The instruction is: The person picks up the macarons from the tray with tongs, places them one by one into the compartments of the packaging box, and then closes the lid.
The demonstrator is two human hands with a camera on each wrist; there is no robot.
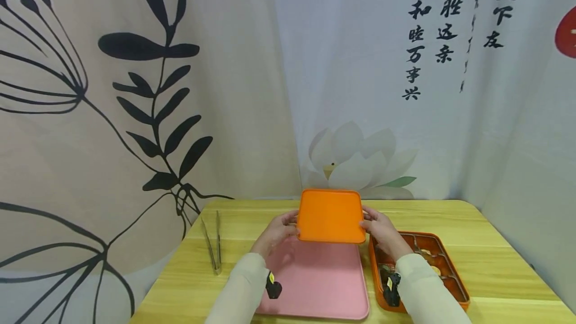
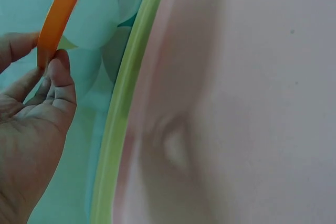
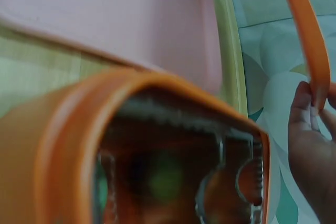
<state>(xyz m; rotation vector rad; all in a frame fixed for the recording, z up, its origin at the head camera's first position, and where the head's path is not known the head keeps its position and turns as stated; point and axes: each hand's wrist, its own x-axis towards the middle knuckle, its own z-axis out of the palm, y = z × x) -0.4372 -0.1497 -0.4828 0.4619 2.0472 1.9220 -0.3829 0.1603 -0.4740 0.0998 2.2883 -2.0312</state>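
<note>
Both hands hold a flat orange lid up over the far part of a pink tray, its broad face tilted toward me. My left hand pinches the lid's left edge between thumb and fingers; in the left wrist view the left fingers lie along its thin rim. On the opposite edge, my right hand grips with the thumb on the near face. Below the right forearm sits an open orange box with a clear compartmented insert, partly covered by the sleeve.
Metal tongs lie on the wooden table left of the pink tray. A printed curtain hangs just behind the table's far edge. Inside the orange box, small pale pieces show in some compartments.
</note>
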